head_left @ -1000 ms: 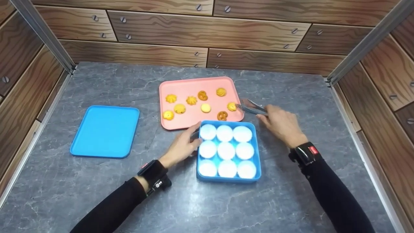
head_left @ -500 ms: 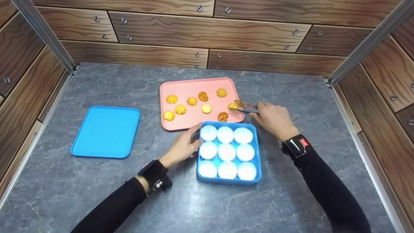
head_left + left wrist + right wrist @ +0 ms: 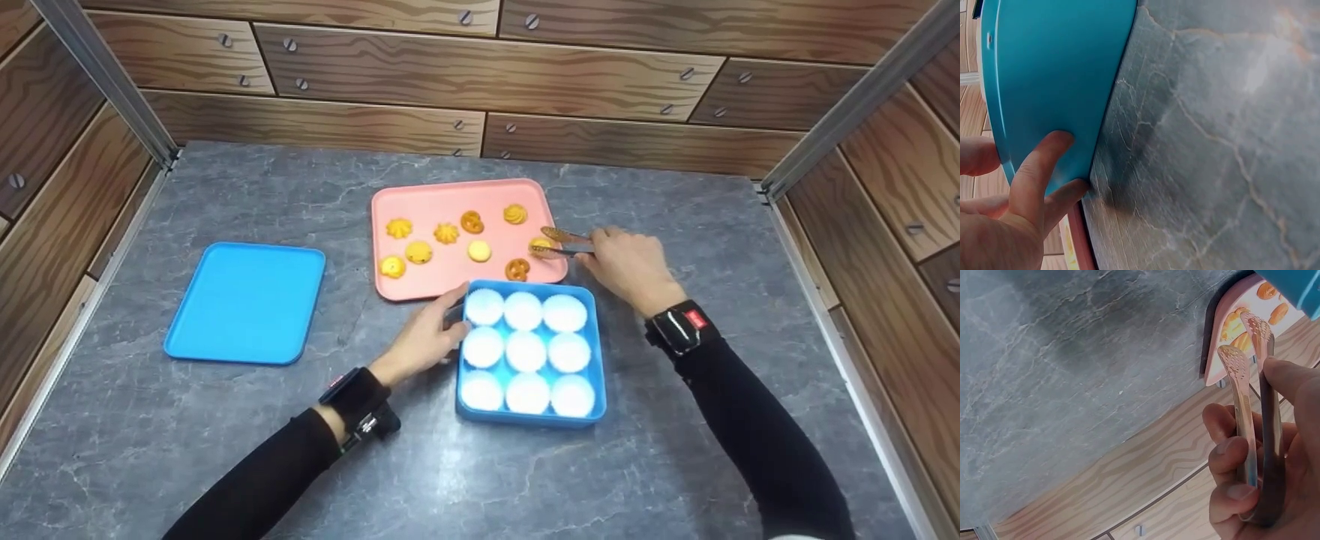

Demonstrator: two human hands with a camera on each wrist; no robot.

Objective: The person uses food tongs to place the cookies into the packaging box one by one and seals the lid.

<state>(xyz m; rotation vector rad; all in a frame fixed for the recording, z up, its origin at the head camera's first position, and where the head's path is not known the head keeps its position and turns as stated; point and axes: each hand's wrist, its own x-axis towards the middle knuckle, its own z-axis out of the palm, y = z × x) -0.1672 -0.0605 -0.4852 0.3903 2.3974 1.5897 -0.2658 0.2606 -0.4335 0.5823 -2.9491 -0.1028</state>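
Observation:
Metal tongs (image 3: 1268,399) are gripped in my right hand (image 3: 634,270), fingers and thumb curled round the two arms. Their perforated tips stand apart over the right edge of the pink tray (image 3: 435,285), one on either side of a small yellow cookie (image 3: 541,245); whether they touch it I cannot tell. My left hand (image 3: 424,337) rests its fingertips against the left wall of a blue box (image 3: 598,360), as the left wrist view also shows. Inside the box sit rows of white paper cups (image 3: 525,351).
Several more cookies lie spread over the pink tray, among them a pretzel shape (image 3: 517,269) and a swirl (image 3: 514,214). A flat blue lid (image 3: 244,304) lies at the left of the grey marbled table. Wood-patterned walls (image 3: 480,67) enclose the back and sides.
My right hand has moved left and slightly up with the tongs, whose tips now straddle the cookie at the tray's right edge. The left hand and the box have stayed put.

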